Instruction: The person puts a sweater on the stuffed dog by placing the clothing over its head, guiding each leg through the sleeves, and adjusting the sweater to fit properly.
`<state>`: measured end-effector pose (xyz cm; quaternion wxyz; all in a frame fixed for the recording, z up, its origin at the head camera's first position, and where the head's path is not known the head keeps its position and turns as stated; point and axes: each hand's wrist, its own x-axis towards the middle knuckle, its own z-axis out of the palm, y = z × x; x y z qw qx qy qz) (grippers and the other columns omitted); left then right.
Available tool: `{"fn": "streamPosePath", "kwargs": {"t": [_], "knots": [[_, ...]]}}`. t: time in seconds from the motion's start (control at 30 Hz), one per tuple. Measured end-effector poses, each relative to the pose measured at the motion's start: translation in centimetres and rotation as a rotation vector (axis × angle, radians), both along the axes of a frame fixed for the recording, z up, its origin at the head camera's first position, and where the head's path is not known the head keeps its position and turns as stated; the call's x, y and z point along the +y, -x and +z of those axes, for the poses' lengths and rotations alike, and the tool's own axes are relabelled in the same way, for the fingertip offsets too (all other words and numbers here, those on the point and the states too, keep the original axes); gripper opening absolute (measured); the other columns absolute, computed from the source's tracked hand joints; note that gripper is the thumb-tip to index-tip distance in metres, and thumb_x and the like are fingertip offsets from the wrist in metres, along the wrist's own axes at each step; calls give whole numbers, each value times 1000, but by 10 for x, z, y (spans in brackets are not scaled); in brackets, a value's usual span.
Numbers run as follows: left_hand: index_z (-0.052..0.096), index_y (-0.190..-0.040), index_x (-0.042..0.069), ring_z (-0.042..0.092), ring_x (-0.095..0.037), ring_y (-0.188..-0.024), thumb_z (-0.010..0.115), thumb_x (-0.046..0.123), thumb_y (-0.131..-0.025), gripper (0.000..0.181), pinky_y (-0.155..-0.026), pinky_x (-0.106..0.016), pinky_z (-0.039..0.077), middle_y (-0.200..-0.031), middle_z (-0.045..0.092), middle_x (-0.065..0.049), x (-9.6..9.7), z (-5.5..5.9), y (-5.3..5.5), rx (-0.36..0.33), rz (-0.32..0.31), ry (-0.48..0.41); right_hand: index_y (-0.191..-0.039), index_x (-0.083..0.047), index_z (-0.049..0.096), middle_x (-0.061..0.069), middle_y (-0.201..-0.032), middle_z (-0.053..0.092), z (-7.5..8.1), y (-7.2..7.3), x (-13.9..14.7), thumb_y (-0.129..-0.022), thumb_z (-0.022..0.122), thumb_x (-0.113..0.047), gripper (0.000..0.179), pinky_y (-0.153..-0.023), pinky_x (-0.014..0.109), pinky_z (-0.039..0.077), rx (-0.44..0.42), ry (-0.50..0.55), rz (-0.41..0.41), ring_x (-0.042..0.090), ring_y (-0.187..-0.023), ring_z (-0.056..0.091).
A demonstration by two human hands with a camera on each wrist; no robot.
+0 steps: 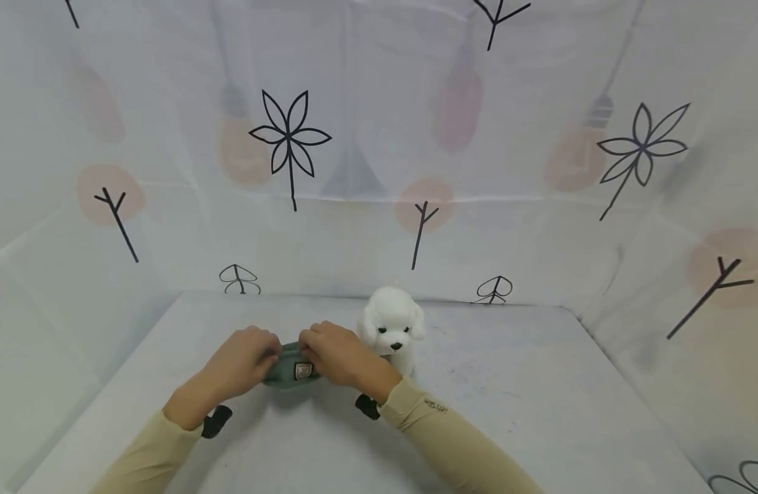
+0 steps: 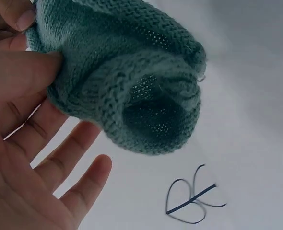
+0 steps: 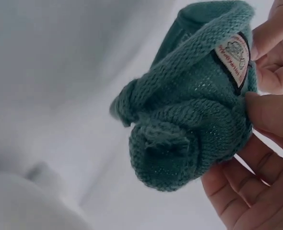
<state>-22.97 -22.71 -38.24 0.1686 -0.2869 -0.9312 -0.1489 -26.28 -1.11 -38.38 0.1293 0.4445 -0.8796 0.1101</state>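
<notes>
Both hands hold a small teal-green knitted sweater (image 1: 286, 370) above the table. My left hand (image 1: 245, 357) pinches its left side, thumb against the knit; the other fingers spread below in the left wrist view. My right hand (image 1: 337, 353) pinches the opposite side. A rolled sleeve opening (image 2: 153, 112) faces the left wrist camera, and another sleeve (image 3: 163, 155) shows in the right wrist view, below a rolled edge. A light patch with dark borders (image 3: 234, 62) is sewn on the knit. A white plush dog (image 1: 391, 319) sits just beyond my right hand, partly hidden by it.
The white table (image 1: 508, 398) reaches back to a pale curtain (image 1: 366, 240) printed with black plants and pink shapes. Similar cloth closes both sides. Black pieces (image 1: 216, 421) show beside the wrists. The dog's blurred white body (image 3: 31, 206) fills the right wrist view's lower left corner.
</notes>
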Motion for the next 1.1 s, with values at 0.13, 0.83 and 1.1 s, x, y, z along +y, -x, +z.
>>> {"fn": "streamPosePath", "kwargs": {"t": [0.13, 0.83, 1.1], "knots": [[69, -88, 12, 55, -12, -79, 70, 4, -82, 10, -72, -36, 47, -83, 64, 6, 1, 21, -2, -14, -8, -18, -100, -18, 62, -7, -90, 58, 20, -6, 4, -96, 59, -19, 6, -67, 17, 43, 23, 41, 9, 6, -82, 52], [67, -99, 4, 62, -16, -84, 63, -1, -89, 12, -76, -32, 52, -92, 66, -4, 63, 121, 42, 107, -239, -200, -99, -10, 60, 0, -92, 59, 136, 19, 72, -98, 54, -10, 7, -74, 27, 45, 53, 323, 102, 11, -81, 52], [67, -98, 2, 63, -18, -90, 63, -1, -88, 11, -85, -36, 50, -95, 67, -6, 96, 127, 66, 90, -325, -287, -98, -7, 61, 3, -96, 60, 148, 34, 111, -95, 58, -8, 4, -78, 32, 46, 33, 330, 92, 15, -87, 54]]}}
